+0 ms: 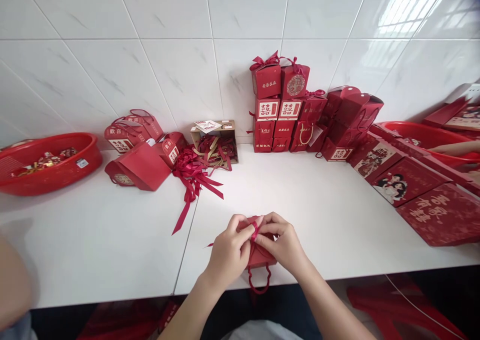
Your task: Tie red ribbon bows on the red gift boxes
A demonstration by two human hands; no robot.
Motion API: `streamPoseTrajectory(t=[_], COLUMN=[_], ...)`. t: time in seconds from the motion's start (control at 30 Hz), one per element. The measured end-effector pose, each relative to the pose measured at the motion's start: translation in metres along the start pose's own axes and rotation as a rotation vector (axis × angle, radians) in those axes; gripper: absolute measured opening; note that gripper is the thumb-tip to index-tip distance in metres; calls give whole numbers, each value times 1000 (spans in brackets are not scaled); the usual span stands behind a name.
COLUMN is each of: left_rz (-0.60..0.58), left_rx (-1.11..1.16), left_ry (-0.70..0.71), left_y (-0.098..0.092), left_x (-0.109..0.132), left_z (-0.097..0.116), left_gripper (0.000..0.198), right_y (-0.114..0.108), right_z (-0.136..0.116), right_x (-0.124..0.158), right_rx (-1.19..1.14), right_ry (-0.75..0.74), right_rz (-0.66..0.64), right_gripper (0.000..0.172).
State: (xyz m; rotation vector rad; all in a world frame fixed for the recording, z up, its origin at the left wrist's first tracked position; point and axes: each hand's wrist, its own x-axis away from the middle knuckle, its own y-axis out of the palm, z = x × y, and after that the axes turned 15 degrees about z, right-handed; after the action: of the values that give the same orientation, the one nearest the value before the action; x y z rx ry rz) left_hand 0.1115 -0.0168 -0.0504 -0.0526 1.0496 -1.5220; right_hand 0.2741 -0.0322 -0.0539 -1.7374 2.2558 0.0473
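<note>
A small red gift box (262, 258) with a dark red rope handle (259, 290) lies at the table's front edge, the handle hanging towards me. Over its top my left hand (231, 247) and my right hand (281, 240) meet, fingertips pinching a red ribbon (255, 231) that forms a loop between them. One ribbon end pokes out left of my left hand. Both hands partly cover the box. Beyond them, to the left, lies a pile of loose red ribbons (189, 172).
An open carton (233, 152) of ribbons and cords stands near the wall. Stacked red boxes (283, 130) rise at the back. Larger boxes (408, 180) line the right. Red basins (80, 155) sit at both sides. Another person's arm (455, 149) reaches in at right; a blurred limb shows at left.
</note>
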Motion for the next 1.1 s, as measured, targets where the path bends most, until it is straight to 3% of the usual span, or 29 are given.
streamPoseTrajectory(t=[0.07, 0.2, 0.3, 0.57, 0.9, 1.1], left_rz=[-12, -168, -211, -173, -74, -14], left_rx=[75, 273, 304, 296, 342, 234], left_ry=[24, 18, -12, -33, -70, -40], left_y=[-1, -10, -14, -12, -6, -18], left_x=[-1, -8, -13, -16, -12, -11], left_z=[-3, -7, -10, -12, -11, -20], left_gripper=[50, 42, 35, 28, 27, 21], right_y=[-1, -5, -8, -13, -11, -23], right_z=[-3, -3, -1, -2, 1, 4], right_x=[-2, -6, -9, -8, -6, -7], right_rx=[22, 83, 114, 140, 134, 214], right_ry=[16, 23, 12, -11, -11, -19], right_rz=[-31, -68, -103, -186, -153, -111], right_gripper=[8, 9, 9, 9, 5, 8])
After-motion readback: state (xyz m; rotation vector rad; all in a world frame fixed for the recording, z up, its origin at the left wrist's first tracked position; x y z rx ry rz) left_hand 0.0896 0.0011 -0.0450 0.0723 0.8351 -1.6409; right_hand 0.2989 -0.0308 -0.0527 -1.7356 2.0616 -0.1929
